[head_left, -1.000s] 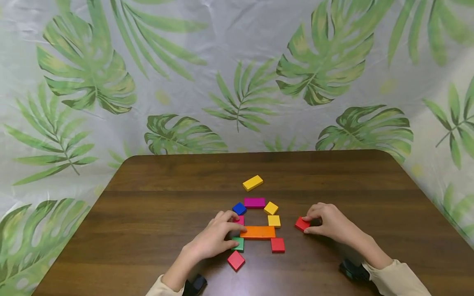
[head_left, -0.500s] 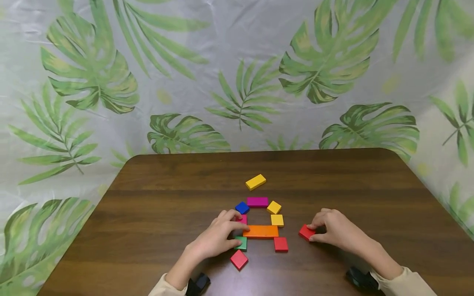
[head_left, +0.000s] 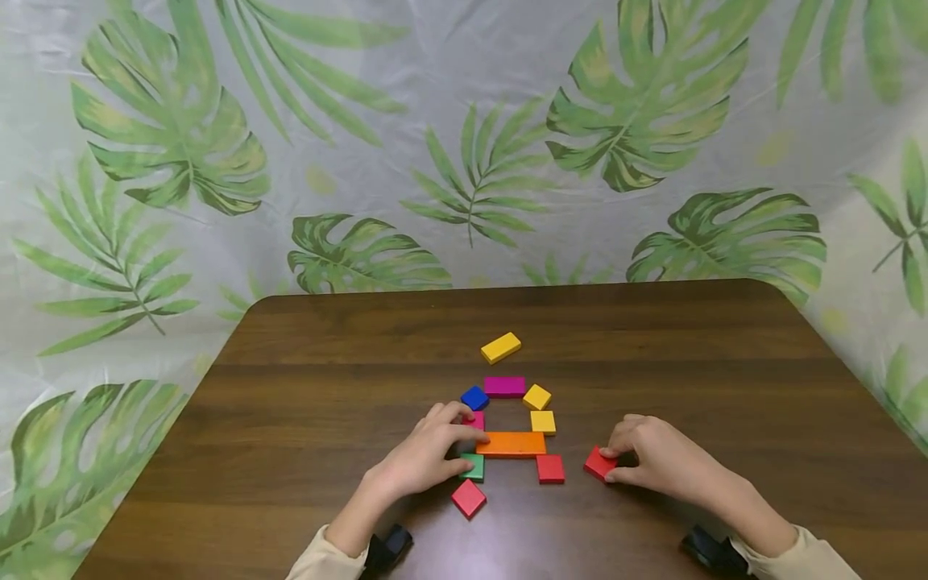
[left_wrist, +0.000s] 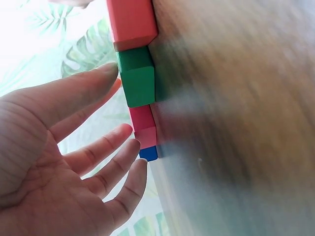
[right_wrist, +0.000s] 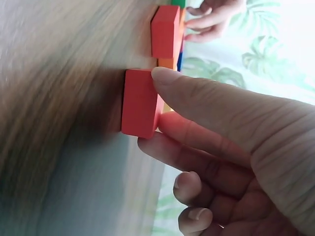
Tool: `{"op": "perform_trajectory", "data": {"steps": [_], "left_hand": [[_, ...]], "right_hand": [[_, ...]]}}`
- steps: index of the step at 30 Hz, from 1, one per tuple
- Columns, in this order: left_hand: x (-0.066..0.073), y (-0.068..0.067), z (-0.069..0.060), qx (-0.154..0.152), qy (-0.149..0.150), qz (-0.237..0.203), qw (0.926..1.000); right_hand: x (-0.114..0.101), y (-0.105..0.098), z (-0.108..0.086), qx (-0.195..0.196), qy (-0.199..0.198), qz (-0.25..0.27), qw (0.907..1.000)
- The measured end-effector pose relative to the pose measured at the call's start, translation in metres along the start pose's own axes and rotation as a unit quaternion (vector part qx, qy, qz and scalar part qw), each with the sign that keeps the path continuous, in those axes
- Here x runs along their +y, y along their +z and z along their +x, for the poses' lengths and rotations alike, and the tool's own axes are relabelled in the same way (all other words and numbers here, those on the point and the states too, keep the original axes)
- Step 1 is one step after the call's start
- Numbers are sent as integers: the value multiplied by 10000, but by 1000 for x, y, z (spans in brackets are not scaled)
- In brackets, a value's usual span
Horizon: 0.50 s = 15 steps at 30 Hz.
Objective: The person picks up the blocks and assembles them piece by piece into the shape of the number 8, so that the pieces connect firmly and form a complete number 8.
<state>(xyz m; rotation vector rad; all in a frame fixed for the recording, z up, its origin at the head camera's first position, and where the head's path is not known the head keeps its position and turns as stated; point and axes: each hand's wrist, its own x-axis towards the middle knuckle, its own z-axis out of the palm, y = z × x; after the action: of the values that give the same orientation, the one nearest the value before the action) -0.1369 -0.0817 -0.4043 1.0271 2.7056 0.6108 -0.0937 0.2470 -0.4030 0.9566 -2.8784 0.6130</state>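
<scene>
My right hand (head_left: 663,451) pinches a red square block (head_left: 598,465) between thumb and fingers, low at the table, to the right of the other blocks. In the right wrist view the thumb lies on a side of this red block (right_wrist: 140,103). My left hand (head_left: 420,457) is spread over the arrangement's left side, its thumb at the green block (head_left: 474,467). One fingertip is at the left end of the long orange block (head_left: 515,444), others by the pink block (head_left: 475,420), which is partly hidden. The left wrist view shows relaxed fingers beside the green block (left_wrist: 138,78).
A blue block (head_left: 474,398), a magenta block (head_left: 505,387) and two yellow squares, one upper (head_left: 536,397), one lower (head_left: 543,423), lie behind the orange one. A yellow bar (head_left: 501,347) lies farther back. Red blocks sit front left (head_left: 469,499) and right (head_left: 550,469).
My right hand has drawn the red block nearer to me, level with the front right red block. The left hand stays at the blocks. The head view has shifted slightly.
</scene>
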Motion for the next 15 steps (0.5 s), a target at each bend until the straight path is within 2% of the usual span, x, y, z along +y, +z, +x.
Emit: {"op": "perform_trajectory", "data": {"steps": [8,15], "left_hand": [[-1,1,0,23,-3,33,10000],[0,0,0,4,10,100,9999]], "right_hand": [[-13,1,0,-182,-191,-98,9996],[-24,10,-6,53,-978,-296,9948]]}}
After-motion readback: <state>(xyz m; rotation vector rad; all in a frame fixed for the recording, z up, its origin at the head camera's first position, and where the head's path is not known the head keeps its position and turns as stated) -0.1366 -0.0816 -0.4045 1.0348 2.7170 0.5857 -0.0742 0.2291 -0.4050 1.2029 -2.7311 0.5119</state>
